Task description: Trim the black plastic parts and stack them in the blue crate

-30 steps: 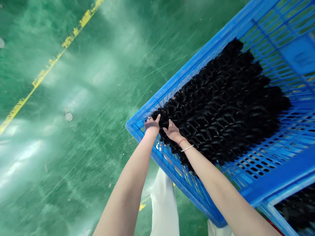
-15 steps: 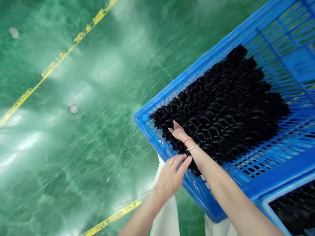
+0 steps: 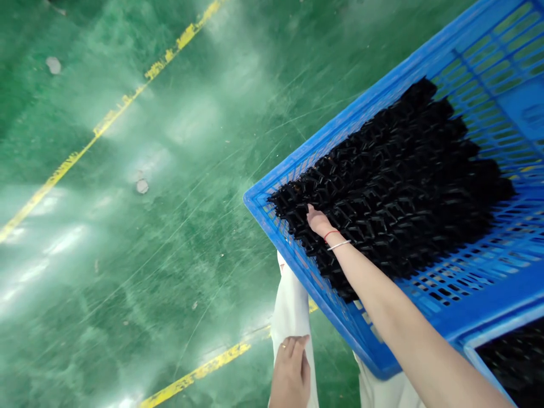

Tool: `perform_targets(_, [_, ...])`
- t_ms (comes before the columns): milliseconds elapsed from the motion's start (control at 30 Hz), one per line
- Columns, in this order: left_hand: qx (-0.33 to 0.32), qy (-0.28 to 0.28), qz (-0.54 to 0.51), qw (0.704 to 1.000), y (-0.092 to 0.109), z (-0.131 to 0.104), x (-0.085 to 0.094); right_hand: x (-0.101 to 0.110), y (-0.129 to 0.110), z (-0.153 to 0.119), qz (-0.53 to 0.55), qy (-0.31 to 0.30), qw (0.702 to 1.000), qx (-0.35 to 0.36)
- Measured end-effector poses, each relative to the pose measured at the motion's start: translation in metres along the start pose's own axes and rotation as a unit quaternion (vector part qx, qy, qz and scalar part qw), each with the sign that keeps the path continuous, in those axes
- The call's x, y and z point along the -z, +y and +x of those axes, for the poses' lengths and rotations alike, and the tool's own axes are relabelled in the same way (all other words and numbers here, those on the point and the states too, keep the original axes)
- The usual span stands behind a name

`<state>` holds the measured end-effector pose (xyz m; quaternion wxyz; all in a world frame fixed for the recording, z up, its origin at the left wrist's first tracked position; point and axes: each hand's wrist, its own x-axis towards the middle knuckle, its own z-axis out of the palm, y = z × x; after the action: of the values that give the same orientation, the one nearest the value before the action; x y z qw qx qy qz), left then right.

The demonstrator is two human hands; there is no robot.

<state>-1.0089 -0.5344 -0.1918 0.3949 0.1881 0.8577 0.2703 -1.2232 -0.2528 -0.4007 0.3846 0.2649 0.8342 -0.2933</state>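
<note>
Your blue plastic crate [image 3: 488, 292] bears illegible marks [image 3: 533, 115]; right hand [image 3: 318, 220] among angular black pieces [image 3: 391, 181], left hand [image 3: 292, 369] half-curled; I can't tell either grip.

Glossy black parts [image 3: 382, 198], smooth blue plastic crate [image 3: 488, 300], shiny scratched floor [image 3: 178, 243], matt cloth trousers [image 3: 293, 300].

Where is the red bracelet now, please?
In the head view, right of centre, the red bracelet circles the wrist of the right hand, beside the white bangle, over the black parts in the blue crate.
</note>
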Motion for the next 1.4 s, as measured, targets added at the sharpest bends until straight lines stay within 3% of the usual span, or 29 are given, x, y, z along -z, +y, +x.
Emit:
perform_targets(133, [-0.002,0.032,0.004,0.999,0.007,0.012,0.000,-0.009,-0.006,-0.007,-0.007,0.009,1.000,-0.005])
perform_targets(333, [0.020,0.031,0.009,0.999,0.005,0.015,-0.006,-0.019,-0.026,-0.003,-0.030,0.020,0.999,-0.032])
perform_targets(600, [0.091,-0.036,0.010,0.995,0.007,0.020,-0.002,-0.009,-0.033,-0.007,-0.023,0.027,0.999,-0.039])
perform_targets(767, [0.114,-0.078,0.014,0.990,0.008,0.024,0.006,-0.006,-0.037,-0.038,-0.016,0.057,0.998,-0.019])
perform_targets(900, [0.118,-0.140,0.070,0.981,0.007,0.030,0.018,-0.001,-0.035,-0.094,0.001,0.077,0.997,0.001])
perform_targets(1067, [0.086,-0.194,0.130,0.969,0.012,0.038,0.039,0.001,-0.008,-0.194,0.047,0.118,0.991,-0.039])
perform_targets(1200, [0.057,-0.234,0.190,0.952,0.022,0.029,0.054,-0.006,0.023,-0.301,0.096,0.143,0.980,-0.101])
perform_targets(1400, [0.040,-0.253,0.264,0.930,0.044,-0.016,0.066,-0.031,0.046,-0.478,0.198,0.154,0.948,-0.194])
